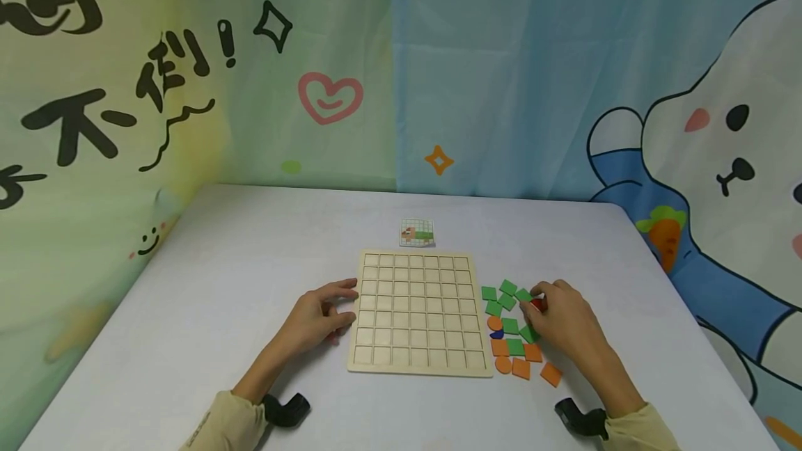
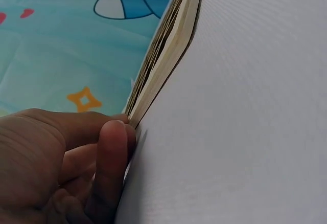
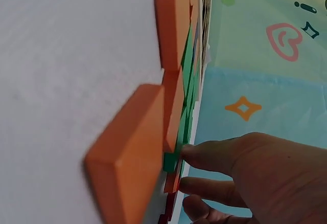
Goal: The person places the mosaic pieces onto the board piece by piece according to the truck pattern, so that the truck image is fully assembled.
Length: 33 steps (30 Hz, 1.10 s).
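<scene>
A pale wooden grid board (image 1: pixel 419 312) lies flat on the white table. My left hand (image 1: pixel 317 315) is at its left edge, with thumb and forefinger apart. In the left wrist view, the left hand's fingertips (image 2: pixel 120 124) meet the board's side (image 2: pixel 166 63). To the right of the board, my right hand (image 1: pixel 567 319) reaches over loose tiles, its thumb and fingers parted around a red piece (image 1: pixel 537 305) that they partly hide. In the right wrist view, the right hand (image 3: pixel 240 178) has its fingertips right at the green and red tiles (image 3: pixel 172 183).
Several green tiles (image 1: pixel 510 326), orange square tiles (image 1: pixel 521 368), orange round pieces (image 1: pixel 503 365) and a dark blue piece (image 1: pixel 497 334) lie beside the board. A small picture card (image 1: pixel 416 232) lies behind it. A printed curtain (image 1: pixel 489 89) hangs beyond the table's far edge.
</scene>
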Tool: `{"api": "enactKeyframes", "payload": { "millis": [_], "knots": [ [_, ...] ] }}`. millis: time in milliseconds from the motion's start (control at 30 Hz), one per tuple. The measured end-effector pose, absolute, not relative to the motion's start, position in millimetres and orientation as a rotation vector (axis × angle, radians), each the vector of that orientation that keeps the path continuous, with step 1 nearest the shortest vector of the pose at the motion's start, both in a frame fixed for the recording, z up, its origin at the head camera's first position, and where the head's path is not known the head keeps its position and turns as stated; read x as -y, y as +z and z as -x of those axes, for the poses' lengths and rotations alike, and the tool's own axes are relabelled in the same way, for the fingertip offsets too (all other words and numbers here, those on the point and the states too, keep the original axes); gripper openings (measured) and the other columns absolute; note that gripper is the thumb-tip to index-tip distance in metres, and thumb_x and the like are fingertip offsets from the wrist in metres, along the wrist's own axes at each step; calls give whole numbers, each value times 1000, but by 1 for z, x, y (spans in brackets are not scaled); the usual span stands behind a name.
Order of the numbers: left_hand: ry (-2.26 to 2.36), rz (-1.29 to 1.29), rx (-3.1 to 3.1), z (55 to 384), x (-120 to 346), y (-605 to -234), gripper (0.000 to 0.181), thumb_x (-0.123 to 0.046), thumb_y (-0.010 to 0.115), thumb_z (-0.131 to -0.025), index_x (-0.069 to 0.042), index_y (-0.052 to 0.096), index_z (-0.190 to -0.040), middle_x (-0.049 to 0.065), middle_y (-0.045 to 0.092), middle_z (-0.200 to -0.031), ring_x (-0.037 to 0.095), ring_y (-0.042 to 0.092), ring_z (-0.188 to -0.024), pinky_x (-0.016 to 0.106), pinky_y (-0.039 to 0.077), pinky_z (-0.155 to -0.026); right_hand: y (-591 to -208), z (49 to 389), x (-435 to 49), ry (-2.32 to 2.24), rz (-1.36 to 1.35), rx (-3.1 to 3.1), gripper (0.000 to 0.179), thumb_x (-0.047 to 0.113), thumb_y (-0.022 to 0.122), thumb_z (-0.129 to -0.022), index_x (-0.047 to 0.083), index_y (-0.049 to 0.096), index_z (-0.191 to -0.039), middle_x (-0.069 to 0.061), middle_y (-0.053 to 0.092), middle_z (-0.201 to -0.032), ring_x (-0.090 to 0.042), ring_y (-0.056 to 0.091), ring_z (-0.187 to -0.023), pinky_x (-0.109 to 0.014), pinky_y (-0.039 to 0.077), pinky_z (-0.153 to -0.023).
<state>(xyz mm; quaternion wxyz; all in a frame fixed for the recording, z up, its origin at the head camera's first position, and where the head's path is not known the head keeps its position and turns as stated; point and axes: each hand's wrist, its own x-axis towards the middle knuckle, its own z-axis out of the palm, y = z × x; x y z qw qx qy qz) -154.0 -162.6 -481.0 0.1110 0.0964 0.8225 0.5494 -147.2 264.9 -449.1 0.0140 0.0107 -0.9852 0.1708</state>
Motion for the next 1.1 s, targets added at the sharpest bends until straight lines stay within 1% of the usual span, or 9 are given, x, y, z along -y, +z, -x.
{"api": "enactKeyframes", "payload": {
  "millis": [200, 333, 567, 633, 900, 1100],
  "knots": [
    [1608, -312, -2413, 153, 163, -482, 41, -4, 79, -92, 2, 69, -132, 14, 50, -164, 10, 59, -55, 29, 58, -49, -449, 148, -264, 542, -14, 3079, 37, 21, 78, -93, -8, 72, -116, -16, 63, -89, -24, 54, -77, -29, 47, -61],
    [1607, -301, -2415, 153, 163, -480, 43, -4, 80, -92, 2, 70, -133, 13, 51, -164, 10, 59, -53, 28, 57, -49, -448, 148, -263, 546, 3, 3087, 38, 21, 78, -93, -9, 71, -115, -17, 63, -90, -25, 54, -78, -30, 47, -61],
    [1602, -293, -2413, 152, 162, -478, 45, -3, 79, -92, 2, 68, -135, 13, 50, -164, 11, 59, -53, 27, 57, -50, -448, 148, -262, 563, 25, 3096, 40, 21, 78, -93, -10, 71, -117, -17, 63, -89, -25, 54, -78, -28, 45, -61],
    [1592, -286, -2418, 152, 162, -477, 45, -3, 79, -92, 2, 69, -135, 11, 51, -164, 11, 59, -53, 26, 57, -50, -448, 148, -262, 572, 26, 3098, 40, 21, 78, -93, -10, 70, -117, -17, 63, -89, -25, 54, -78, -28, 45, -61],
    [1596, -316, -2407, 151, 163, -479, 47, -4, 79, -93, 3, 67, -138, 12, 50, -165, 11, 60, -54, 27, 58, -51, -448, 149, -262, 601, 18, 3093, 35, 16, 75, -94, -12, 69, -114, -18, 61, -87, -24, 55, -74, -29, 45, -56],
    [1612, -310, -2396, 153, 163, -480, 47, -4, 80, -92, 3, 68, -137, 12, 51, -164, 9, 60, -56, 25, 60, -52, -447, 149, -261, 604, 23, 3097, 35, 16, 73, -95, -13, 68, -115, -19, 62, -88, -24, 55, -74, -29, 46, -57]
  ]
}}
